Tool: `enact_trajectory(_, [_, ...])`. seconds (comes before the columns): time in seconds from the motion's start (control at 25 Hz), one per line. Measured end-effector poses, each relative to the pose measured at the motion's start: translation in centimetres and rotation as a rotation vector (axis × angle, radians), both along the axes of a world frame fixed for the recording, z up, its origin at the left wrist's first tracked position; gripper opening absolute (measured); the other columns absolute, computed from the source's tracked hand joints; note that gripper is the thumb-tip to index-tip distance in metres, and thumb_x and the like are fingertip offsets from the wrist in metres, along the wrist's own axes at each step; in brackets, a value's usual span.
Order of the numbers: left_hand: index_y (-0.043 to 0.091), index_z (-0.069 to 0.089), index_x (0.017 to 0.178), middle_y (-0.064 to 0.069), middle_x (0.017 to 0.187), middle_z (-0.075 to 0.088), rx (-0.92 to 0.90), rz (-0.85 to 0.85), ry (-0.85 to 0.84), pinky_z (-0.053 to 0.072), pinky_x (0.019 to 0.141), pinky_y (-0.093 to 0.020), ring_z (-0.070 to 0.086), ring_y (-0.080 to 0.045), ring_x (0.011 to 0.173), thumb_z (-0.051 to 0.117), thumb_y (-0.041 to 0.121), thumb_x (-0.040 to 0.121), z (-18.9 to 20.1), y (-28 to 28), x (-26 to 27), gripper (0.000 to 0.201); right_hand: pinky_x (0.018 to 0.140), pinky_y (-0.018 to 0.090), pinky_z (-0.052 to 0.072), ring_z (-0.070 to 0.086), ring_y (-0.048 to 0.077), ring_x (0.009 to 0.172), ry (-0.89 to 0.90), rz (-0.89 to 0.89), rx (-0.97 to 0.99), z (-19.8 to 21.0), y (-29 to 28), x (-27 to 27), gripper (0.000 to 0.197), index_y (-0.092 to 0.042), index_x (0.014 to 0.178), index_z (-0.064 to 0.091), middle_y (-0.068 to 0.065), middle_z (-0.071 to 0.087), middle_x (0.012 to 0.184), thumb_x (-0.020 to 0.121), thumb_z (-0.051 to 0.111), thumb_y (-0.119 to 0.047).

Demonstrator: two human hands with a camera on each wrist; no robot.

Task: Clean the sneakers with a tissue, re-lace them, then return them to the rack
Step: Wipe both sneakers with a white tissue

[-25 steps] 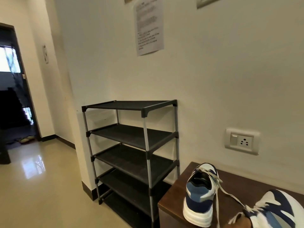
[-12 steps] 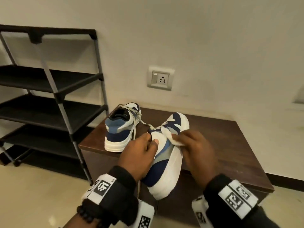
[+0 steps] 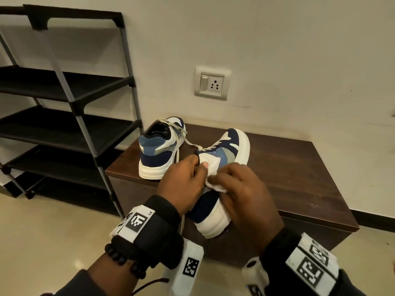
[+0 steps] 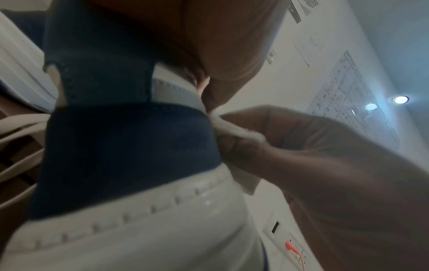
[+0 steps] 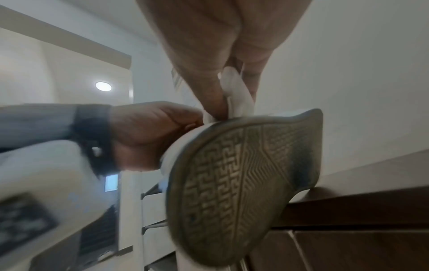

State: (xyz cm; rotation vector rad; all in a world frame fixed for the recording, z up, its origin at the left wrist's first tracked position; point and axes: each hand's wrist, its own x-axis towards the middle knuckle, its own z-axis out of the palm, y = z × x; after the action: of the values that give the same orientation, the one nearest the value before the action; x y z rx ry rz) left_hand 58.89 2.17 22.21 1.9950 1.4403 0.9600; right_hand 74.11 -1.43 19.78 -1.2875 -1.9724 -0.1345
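Head view looks down from above – wrist views close, upward – all share sneaker (image 3: pixel 215 189)

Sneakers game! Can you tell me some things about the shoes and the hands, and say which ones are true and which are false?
1. The right hand holds a tissue against the tilted sneaker. True.
2. The left hand is empty and away from the shoes. False: it grips that same sneaker.
3. The other sneaker sits on the rack. False: it stands on the brown cabinet, beside the rack.
4. The rack's shelves in view hold no shoes. True.
5. A socket is on the wall behind the sneakers. True.
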Motion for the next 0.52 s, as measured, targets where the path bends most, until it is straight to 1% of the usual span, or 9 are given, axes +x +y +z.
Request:
enact_trajectory(0.04, [0.02,0.035,0.064,0.0,0.058,0.038,-0.01,0.0,-0.009,0.032,0.057,-0.03,0.037,-0.015,0.057,0.046,0.028,0.098,0.1,-0.1,0.0,0.037,0.076,0.03,0.052,0.059,0.02,0.094,-0.015,0.017,0.0,0.1,-0.1,0.0,0.024,-0.014,0.101,0.069,0.005,0.063,0.101,0.079,0.069,-0.006])
enact_trajectory(0.12, [0.021,0.034,0.064,0.001,0.059,0.039,-0.022,-0.005,0.024,0.031,0.056,-0.028,0.037,-0.013,0.058,0.044,0.03,0.099,0.1,-0.1,0.0,0.037,0.08,0.034,0.053,0.059,0.02,0.096,0.085,-0.059,-0.017,0.5,0.4,0.8,0.024,-0.015,0.1,0.07,0.004,0.064,0.103,0.079,0.07,-0.004])
enact_trajectory(0.16, [0.022,0.035,0.064,0.001,0.06,0.039,-0.03,0.003,0.03,0.032,0.055,-0.027,0.037,-0.012,0.058,0.044,0.03,0.099,0.1,-0.1,0.0,0.037,0.08,0.036,0.054,0.059,0.02,0.096,0.105,-0.059,-0.025,0.5,0.4,1.0,0.024,-0.014,0.099,0.07,0.004,0.064,0.102,0.078,0.071,-0.003])
enact_trajectory(0.2, [0.022,0.035,0.064,0.001,0.06,0.039,-0.03,0.013,0.017,0.032,0.056,-0.028,0.037,-0.012,0.058,0.044,0.03,0.099,0.1,-0.2,0.0,0.037,0.079,0.036,0.054,0.06,0.02,0.094,0.07,-0.023,-0.037,0.5,0.0,0.8,0.024,-0.014,0.1,0.07,0.005,0.065,0.101,0.078,0.072,-0.003])
enact_trajectory(0.28, [0.02,0.034,0.064,0.0,0.059,0.038,-0.029,0.023,-0.028,0.031,0.057,-0.029,0.035,-0.013,0.058,0.045,0.028,0.099,0.3,-0.2,0.0,0.038,0.078,0.031,0.052,0.06,0.02,0.094,-0.051,0.064,-0.03,0.4,-0.4,0.6,0.026,-0.014,0.101,0.07,0.005,0.065,0.102,0.077,0.073,-0.003])
enact_trajectory(0.32, [0.02,0.034,0.064,0.0,0.059,0.037,-0.033,0.017,-0.025,0.031,0.057,-0.029,0.035,-0.013,0.058,0.045,0.029,0.099,0.3,-0.2,0.1,0.038,0.079,0.03,0.051,0.059,0.019,0.096,-0.036,0.035,-0.037,0.5,0.0,1.1,0.025,-0.014,0.101,0.069,0.005,0.064,0.103,0.079,0.071,-0.003])
enact_trajectory(0.4, [0.021,0.035,0.064,0.001,0.058,0.037,-0.036,0.008,0.01,0.032,0.058,-0.029,0.035,-0.012,0.057,0.044,0.03,0.099,0.2,-0.2,0.2,0.037,0.082,0.033,0.052,0.058,0.019,0.097,0.086,-0.084,-0.067,0.8,0.6,1.9,0.023,-0.015,0.101,0.069,0.004,0.064,0.104,0.081,0.069,-0.004])
enact_trajectory(0.44, [0.021,0.035,0.064,0.001,0.058,0.037,-0.032,0.016,0.013,0.033,0.058,-0.03,0.035,-0.012,0.056,0.044,0.031,0.099,0.2,-0.3,0.2,0.037,0.081,0.035,0.053,0.058,0.019,0.095,0.093,-0.084,-0.066,1.0,0.5,1.8,0.023,-0.015,0.101,0.069,0.004,0.064,0.103,0.081,0.069,-0.004])
enact_trajectory(0.52, [0.02,0.035,0.064,0.0,0.058,0.038,-0.032,0.028,-0.005,0.034,0.059,-0.032,0.036,-0.014,0.057,0.045,0.029,0.098,0.3,-0.2,0.2,0.037,0.075,0.032,0.054,0.06,0.019,0.089,-0.018,0.017,-0.036,0.9,-0.6,0.5,0.026,-0.013,0.1,0.07,0.004,0.065,0.099,0.077,0.073,-0.002])
